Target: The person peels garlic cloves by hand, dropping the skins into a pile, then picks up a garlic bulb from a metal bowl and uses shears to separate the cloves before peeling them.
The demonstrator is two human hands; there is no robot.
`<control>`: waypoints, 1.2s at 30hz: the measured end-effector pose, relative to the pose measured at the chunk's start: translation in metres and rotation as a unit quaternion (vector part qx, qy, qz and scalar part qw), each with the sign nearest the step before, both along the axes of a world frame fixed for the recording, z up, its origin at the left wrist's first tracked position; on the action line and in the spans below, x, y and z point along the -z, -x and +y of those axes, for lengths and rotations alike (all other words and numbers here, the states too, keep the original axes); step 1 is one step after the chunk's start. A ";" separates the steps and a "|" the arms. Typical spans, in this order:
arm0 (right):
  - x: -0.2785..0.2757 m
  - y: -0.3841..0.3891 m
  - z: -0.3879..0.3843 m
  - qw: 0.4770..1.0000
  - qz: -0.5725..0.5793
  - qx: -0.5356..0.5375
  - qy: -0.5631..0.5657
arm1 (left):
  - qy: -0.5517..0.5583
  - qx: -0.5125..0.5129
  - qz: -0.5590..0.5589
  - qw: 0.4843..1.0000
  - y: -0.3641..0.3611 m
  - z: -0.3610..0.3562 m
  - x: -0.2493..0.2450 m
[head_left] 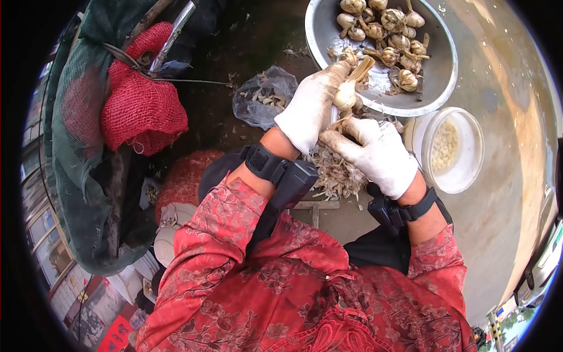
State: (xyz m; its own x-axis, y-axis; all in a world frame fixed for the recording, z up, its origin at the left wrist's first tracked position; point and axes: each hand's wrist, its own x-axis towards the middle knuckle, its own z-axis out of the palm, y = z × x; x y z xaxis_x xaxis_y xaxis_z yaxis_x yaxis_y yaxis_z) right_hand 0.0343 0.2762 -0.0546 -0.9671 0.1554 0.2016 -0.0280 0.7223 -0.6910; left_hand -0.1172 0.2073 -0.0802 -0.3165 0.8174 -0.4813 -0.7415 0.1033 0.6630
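My left hand [314, 105], in a white knit glove, grips a garlic bulb [345, 97] whose dry stalk points up and to the right. Just below it, my right hand [378, 152], gloved the same way, has its fingers curled close to the bulb's underside. What those fingers pinch, if anything, is hidden. Beneath both hands lies a heap of papery garlic skins [337, 173]. Right beyond them, a wide metal basin [438, 88] contains several whole garlic bulbs with stalks and loose skin bits.
To the right stands a clear plastic tub [469, 170] with pale peeled cloves [444, 144]. A clear plastic bag [249, 111] with pale pieces lies left of my hands. Farther left are a red mesh sack [146, 114] and green netting [79, 170].
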 end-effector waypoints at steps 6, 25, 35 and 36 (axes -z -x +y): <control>-0.012 0.007 0.015 0.916 -0.157 0.163 0.333 | -0.001 -0.046 -0.079 0.996 0.006 0.003 -0.006; -0.018 0.011 0.013 0.708 -0.130 0.214 0.660 | 0.025 -0.041 -0.087 0.995 -0.007 -0.001 -0.014; -0.021 0.006 0.022 0.684 -0.196 0.168 0.683 | 0.048 0.071 0.098 0.992 -0.002 -0.001 -0.010; -0.023 0.007 0.020 0.684 -0.150 0.175 0.692 | 0.035 0.056 0.073 0.995 -0.002 0.000 -0.008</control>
State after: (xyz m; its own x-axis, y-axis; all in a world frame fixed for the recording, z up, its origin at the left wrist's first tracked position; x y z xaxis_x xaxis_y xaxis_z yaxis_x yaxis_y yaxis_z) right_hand 0.0268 0.2964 -0.0321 -0.7869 0.2291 -0.5730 0.2726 -0.7039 -0.6559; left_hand -0.1147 0.2075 -0.0722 -0.2958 0.8175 -0.4941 -0.6192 0.2297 0.7509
